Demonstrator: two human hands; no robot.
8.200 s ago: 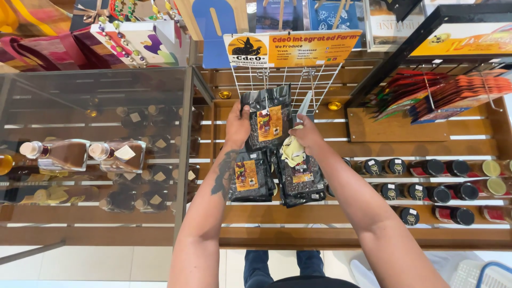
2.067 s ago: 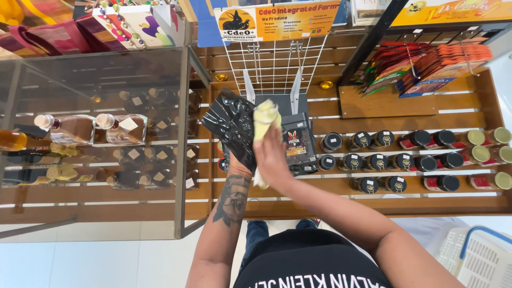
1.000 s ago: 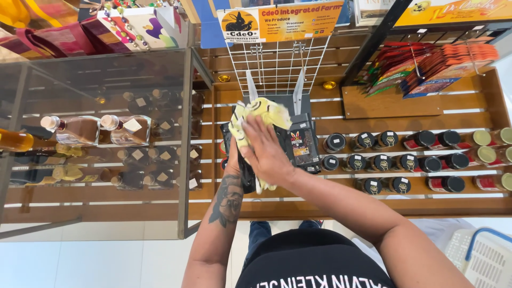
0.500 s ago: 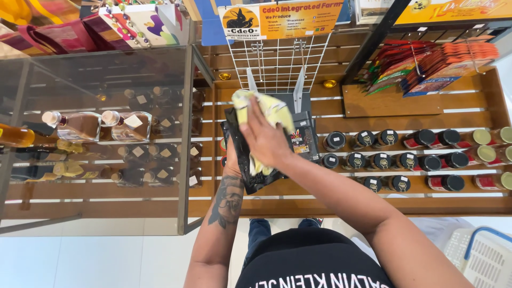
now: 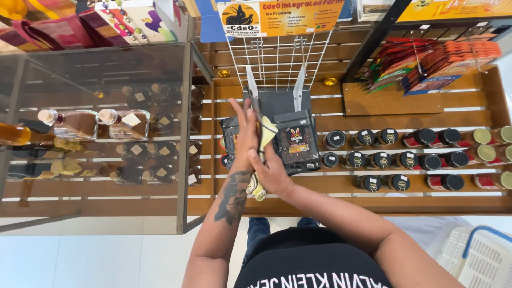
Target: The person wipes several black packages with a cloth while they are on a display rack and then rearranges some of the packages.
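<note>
1. Black pouch (image 5: pixel 297 143) with a small red and white label, lying flat on the wooden shelf just right of the hands.
2. A second black pouch (image 5: pixel 230 140), partly hidden behind the left hand (image 5: pixel 246 133).
3. Rectangular orange and yellow sign (image 5: pixel 281 16) with a black round emblem, topping the white wire rack above the hands.
4. Red and orange foil packets (image 5: pixel 442 60), fanned in a row, far up and right of the hands.
5. Dark round-lidded jars (image 5: pixel 373 137) in rows, right of the hands; further right, red jars (image 5: pixel 426 137) with dark lids.
6. Small pale square tags (image 5: pixel 140 97) on items inside the glass case, left of the hands.
</note>
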